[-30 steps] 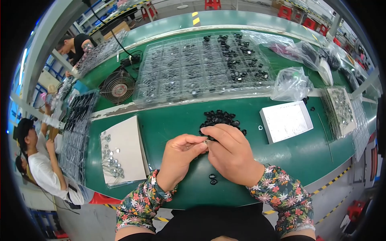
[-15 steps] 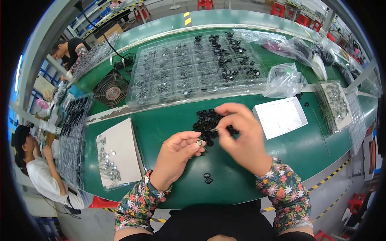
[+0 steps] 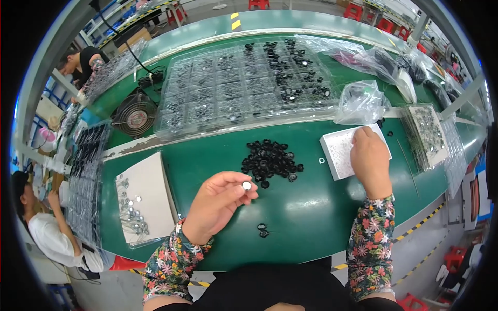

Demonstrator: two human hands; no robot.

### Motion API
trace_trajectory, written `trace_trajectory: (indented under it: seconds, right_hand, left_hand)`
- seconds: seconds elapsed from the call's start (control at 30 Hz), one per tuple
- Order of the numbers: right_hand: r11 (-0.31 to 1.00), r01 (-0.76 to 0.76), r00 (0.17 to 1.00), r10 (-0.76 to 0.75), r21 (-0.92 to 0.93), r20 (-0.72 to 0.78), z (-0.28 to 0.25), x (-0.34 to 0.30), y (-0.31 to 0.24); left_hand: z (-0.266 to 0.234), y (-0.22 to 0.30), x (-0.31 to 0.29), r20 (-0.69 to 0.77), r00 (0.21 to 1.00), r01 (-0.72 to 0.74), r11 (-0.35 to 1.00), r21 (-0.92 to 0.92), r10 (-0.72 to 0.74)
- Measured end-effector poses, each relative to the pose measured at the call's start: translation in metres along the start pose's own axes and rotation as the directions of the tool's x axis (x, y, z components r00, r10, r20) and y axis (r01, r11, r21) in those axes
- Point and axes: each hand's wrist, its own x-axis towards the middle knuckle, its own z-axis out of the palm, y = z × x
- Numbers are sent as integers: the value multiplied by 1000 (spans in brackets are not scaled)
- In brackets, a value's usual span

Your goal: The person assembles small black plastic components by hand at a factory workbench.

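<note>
Between the thumb and fingers of my left hand (image 3: 215, 205) is a small round disc (image 3: 247, 185) with a bright, pale face. My right hand (image 3: 371, 163) is over a shallow white box (image 3: 332, 147), its fingers curled down inside; the fingertips are hidden, and so is anything they hold. Many tiny clear pieces (image 3: 340, 153) lie in the box. A heap of black ring-shaped parts (image 3: 267, 159) rests on the green table (image 3: 306, 217), beyond my left hand. Nearer to me lie a couple of loose black rings (image 3: 263, 230).
Left of my hands, a pale board (image 3: 150, 194) carries wired silver parts. A clear compartment tray (image 3: 228, 90) with black and wired parts spans the back, beside a fan (image 3: 136, 114). Plastic bags (image 3: 360, 103) and another board (image 3: 428, 137) are at the right. Two people sit at the left.
My right hand has gone from the black heap rightward to the white box. My left hand keeps the disc, its bright face now turned up. The view has shifted slightly.
</note>
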Motion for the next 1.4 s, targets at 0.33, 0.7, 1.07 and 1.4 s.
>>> trace_trajectory:
  seconds: [0.33,0.7,1.07,1.4]
  right_hand:
    - [553,127,985,-165,824,-41,-11,-2,-88]
    - [549,198,940,-341,812,1,-23,-21,-127]
    - [591,472,870,-430,654,-240,-16,-22,-130]
    - [603,484,872,-391,635,-294,-16,-18,-126]
  left_hand:
    - [0,-1,0,-71,997,10,999,35,-8]
    - [11,-9,-1,-173,981,110,989,98,-92]
    - [10,-4,-2,-185,969,180,980,84,-162]
    - [19,0,0,-164,966,-45,752,658,201]
